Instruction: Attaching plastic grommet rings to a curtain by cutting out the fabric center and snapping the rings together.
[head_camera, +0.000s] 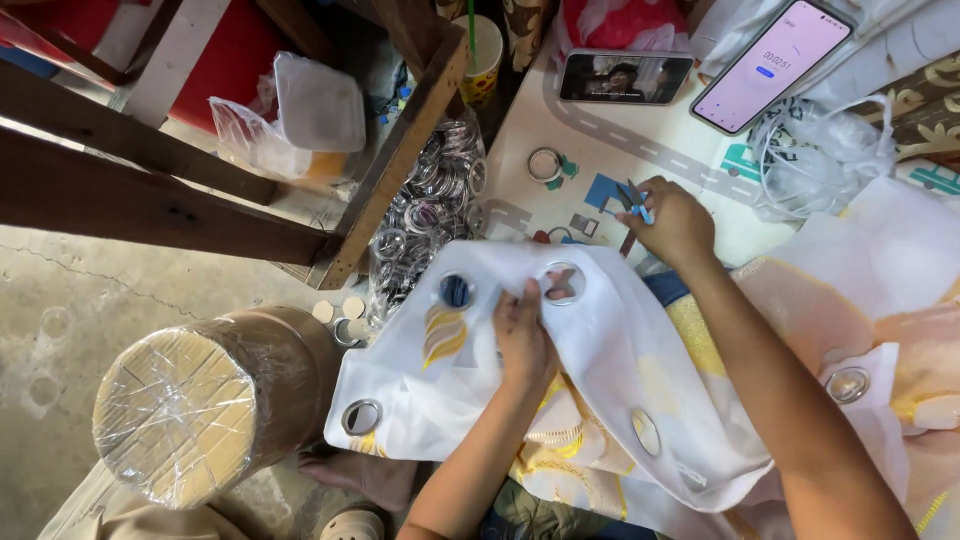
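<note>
One white curtain (600, 370) lies across the person's lap and the near edge of the mat (560, 130). Five holes show in it: two cut open under the left hand, three ringed with metal eyelets. The left hand (522, 335) presses on the cloth, fingers pinching its edge at a hole (562, 283). The right hand (675, 218) is clenched around small blue scissors (635, 205), just past the curtain's far edge.

Two phones lie at the mat's far edge: a dark one (625, 77) flat, a pale-screened one (772, 62) tilted towards the far right corner. One loose ring (545, 165) sits on the mat between the dark phone and the curtain. A clear bag of rings (430, 215) leans at the mat's left edge against a wooden beam (395, 165). A plastic-wrapped brown roll (200, 400) stands on the floor, touching the curtain's left corner. A clear lidded tub (318, 103) sits behind the beam, a yellow paper cup (482, 50) beside it.
</note>
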